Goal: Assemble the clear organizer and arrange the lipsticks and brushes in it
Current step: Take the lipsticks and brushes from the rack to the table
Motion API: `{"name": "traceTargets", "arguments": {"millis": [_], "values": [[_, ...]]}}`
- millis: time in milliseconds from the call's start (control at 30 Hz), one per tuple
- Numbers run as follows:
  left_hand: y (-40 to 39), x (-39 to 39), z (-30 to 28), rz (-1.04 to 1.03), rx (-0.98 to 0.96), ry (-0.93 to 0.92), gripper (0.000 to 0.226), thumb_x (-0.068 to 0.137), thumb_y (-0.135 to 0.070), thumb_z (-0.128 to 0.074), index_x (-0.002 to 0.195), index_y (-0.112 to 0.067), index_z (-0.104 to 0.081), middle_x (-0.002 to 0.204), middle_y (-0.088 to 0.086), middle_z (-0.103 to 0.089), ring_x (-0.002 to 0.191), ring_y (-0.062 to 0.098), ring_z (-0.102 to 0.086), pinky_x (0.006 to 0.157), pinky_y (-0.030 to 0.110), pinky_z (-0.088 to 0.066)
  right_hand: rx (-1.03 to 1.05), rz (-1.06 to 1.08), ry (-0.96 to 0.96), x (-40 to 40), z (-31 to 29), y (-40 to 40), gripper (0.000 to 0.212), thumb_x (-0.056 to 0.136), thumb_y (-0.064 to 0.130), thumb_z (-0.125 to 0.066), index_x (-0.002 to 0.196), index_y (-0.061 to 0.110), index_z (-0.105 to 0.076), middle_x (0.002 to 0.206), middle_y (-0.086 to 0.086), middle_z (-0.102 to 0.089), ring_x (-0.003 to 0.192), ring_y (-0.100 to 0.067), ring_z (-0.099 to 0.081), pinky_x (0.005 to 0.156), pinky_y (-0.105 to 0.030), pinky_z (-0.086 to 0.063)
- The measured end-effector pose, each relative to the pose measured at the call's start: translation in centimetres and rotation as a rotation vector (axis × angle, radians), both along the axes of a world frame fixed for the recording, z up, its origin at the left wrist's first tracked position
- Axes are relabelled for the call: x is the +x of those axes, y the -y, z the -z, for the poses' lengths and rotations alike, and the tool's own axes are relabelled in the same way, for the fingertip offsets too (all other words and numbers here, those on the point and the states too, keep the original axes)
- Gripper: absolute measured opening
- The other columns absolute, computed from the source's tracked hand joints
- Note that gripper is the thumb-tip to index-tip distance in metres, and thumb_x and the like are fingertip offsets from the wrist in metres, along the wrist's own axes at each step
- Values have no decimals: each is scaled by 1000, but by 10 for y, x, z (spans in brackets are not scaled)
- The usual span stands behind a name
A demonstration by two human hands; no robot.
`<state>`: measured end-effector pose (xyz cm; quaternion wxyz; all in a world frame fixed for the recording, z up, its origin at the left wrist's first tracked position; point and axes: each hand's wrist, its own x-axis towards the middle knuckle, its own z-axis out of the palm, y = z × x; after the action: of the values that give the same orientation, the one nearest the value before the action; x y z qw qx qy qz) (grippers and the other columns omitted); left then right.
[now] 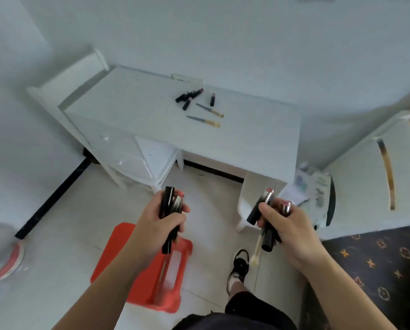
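Head view, white desk (246, 139) against white wall, each hand's grip closed around lipsticks (173, 210).

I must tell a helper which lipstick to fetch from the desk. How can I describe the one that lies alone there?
Look at the white desk against the wall. Near its back edge lies a cluster of dark lipsticks; right of it is the single lipstick. It lies apart, touching nothing, with its pink end towards the wall, just above two gold-handled brushes.

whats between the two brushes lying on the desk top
Nothing: in the head view the upper brush and the lower brush lie apart, with only bare white desk between them.
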<state>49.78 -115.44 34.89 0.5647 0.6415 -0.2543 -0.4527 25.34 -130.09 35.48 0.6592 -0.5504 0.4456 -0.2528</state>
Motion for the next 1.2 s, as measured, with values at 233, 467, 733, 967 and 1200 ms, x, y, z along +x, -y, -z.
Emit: {"name": "traceTargets", "arguments": {"millis": [233,467,733,967,1200], "values": [[131,36,-5,-74,22,76,39,76,-10,-65,107,-33,-63,91,-1,-69,64,17,-58,52,32,-49,-5,-91,-88,53,-4,156,27,74,47,-71,84,22,-74,71,-11,-70,50,-21,-48,45,-27,-41],[223,89,1,-46,116,155,40,72,-14,-62,100,-42,-64,91,-5,-70,62,13,-59,53,32,-50,-89,-229,-246,116,8,264,4,88,27,-69,88,26,-73,70,-7,-72,45,-17,-50,45,-27,-44],[335,192,38,43,217,395,35,81,-16,-63,107,-38,-57,97,6,-66,70,17,-58,56,28,-51,-150,-220,-460,206,44,349,8,88,26,-72,92,20,-69,63,0,-70,39,-5,-52,41,-16,-41],[421,248,81,222,322,798,43,84,-22,-60,124,-30,-48,106,-4,-57,86,19,-59,73,32,-47,-228,-254,-645,282,77,393,14,86,33,-70,80,23,-62,69,1,-66,55,-14,-58,52,-27,-47],[449,257,112,343,338,1109,44,84,-18,-62,126,-24,-49,123,6,-57,89,28,-61,61,34,-44,-198,-232,-777,323,103,418,22,84,32,-69,70,23,-55,64,5,-60,53,-10,-55,48,-24,-37]]}}
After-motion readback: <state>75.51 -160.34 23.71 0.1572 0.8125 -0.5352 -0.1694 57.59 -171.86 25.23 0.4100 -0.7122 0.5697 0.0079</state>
